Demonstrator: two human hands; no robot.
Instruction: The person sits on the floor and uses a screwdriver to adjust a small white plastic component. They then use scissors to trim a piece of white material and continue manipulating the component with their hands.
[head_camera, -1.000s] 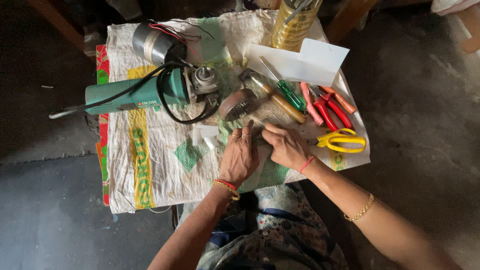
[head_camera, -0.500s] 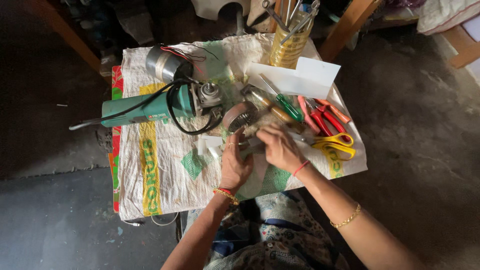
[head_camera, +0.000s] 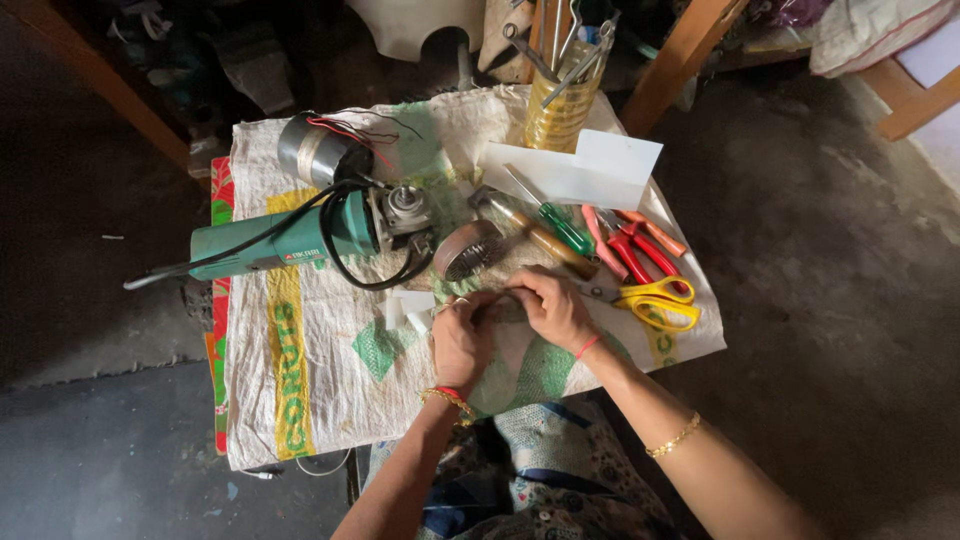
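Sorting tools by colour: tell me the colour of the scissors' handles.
Yellow handles on the scissors, clearest in the head view, right of the right hand.

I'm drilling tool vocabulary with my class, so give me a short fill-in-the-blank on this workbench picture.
1. The angle grinder has a ____ body.
2. The scissors by the right hand have ____ handles.
3. The left hand and the right hand meet over a small part on a woven ____.
4. Spanners stand upright in a clear ____ at the table's far edge.

Missing words: green; yellow; sack; jar
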